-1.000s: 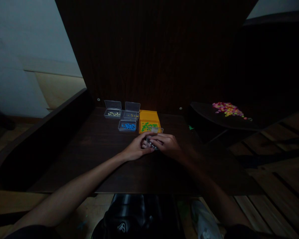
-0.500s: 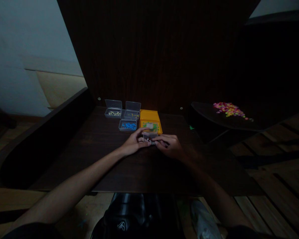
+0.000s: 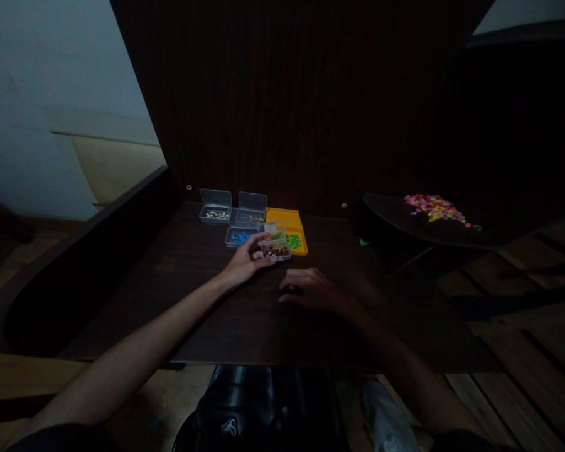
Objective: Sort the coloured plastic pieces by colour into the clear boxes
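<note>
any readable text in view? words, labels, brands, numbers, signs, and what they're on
None readable.
White logo-like mark on the glossy black item at bottom: too blurred.
Pale patch on the raised lid of the clear box in the left hand: too small to tell if printed.

The held box (image 3: 288, 256) is clear, its pieces (image 3: 274, 251) brown and white, the case (image 3: 289, 217) yellow.

From the right hand (image 3: 311, 289), the desk (image 3: 332, 248) lies open toward one o'clock, while the clear box (image 3: 285, 256) and yellow box (image 3: 285, 218) block eleven and the curved shelf (image 3: 386, 216) bounds two.
</note>
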The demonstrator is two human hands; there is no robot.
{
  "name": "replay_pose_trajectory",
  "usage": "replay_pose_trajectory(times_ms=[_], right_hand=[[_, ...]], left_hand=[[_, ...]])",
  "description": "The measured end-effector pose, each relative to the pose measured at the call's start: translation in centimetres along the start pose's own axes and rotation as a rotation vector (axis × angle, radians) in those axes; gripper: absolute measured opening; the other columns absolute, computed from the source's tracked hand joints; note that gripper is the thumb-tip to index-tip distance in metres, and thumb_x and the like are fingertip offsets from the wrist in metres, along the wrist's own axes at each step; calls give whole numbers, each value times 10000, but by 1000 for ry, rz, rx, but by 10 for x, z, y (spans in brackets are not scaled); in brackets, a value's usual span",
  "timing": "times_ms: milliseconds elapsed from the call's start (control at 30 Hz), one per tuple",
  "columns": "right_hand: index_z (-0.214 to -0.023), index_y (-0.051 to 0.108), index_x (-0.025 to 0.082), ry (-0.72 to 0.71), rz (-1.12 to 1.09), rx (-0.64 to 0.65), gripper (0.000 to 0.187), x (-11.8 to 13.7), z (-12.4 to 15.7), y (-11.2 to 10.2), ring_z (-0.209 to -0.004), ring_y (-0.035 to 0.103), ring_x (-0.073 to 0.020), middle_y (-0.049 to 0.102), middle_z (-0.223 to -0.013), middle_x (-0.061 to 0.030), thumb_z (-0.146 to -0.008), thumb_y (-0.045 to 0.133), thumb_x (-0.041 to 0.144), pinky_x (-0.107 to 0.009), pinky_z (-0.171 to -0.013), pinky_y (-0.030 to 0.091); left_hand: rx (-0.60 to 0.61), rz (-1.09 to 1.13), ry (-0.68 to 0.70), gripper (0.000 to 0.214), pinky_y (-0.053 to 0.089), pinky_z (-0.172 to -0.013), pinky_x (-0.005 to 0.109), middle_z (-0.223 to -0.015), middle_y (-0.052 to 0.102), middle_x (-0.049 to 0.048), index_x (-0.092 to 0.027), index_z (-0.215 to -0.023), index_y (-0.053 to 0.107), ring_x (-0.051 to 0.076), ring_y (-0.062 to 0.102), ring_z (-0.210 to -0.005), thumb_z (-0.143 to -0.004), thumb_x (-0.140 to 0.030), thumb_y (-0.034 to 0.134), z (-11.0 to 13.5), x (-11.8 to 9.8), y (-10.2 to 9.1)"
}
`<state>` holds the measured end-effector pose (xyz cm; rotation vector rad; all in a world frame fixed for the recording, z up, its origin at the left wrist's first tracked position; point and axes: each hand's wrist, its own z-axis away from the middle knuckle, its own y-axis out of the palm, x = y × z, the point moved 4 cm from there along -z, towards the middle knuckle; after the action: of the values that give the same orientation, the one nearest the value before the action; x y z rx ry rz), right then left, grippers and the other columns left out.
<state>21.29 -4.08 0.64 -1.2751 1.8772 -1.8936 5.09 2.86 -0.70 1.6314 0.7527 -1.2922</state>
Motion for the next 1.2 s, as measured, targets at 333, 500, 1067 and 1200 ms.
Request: replay_pose_trajectory(times_ms=[333, 500, 1067, 1200], right_hand=[[-1022, 686, 190, 25, 15, 24, 207, 1, -2, 4, -800, 621, -138, 665, -941, -38, -901, 603, 336, -238, -691, 420], [-987, 695, 212, 25, 41, 45, 182, 0, -2, 8, -813, 615, -136, 653, -942, -32, -938, 542, 298, -237, -693, 410], [-897, 575, 186, 10, -2, -125, 149, 2, -3, -2, -775, 576, -141, 615, -889, -41, -966, 457, 245, -244, -687, 413], [-892, 595, 184, 26, -59, -302, 175, 0, -7, -16, -703, 537, -133, 590, -820, -28, -951, 492, 312, -248, -670, 420]], left_hand=[[48, -52, 36, 635, 504, -944, 402, -1201, 607, 86, -195, -1215, 500, 169, 657, -935, -656, -172, 802, 1, 1, 3], [75, -58, 44, 630, 511, -921, 388, -1205, 597, 86, -200, -1221, 496, 159, 654, -909, -667, -186, 797, 1, 2, 2], [65, -114, 48, 636, 522, -769, 292, -1096, 621, 61, -191, -1231, 488, 112, 616, -787, -671, -193, 788, 2, -1, 2], [91, -151, 27, 650, 505, -704, 249, -1013, 630, 35, -186, -1255, 477, 83, 582, -709, -681, -209, 780, 4, 0, 4]])
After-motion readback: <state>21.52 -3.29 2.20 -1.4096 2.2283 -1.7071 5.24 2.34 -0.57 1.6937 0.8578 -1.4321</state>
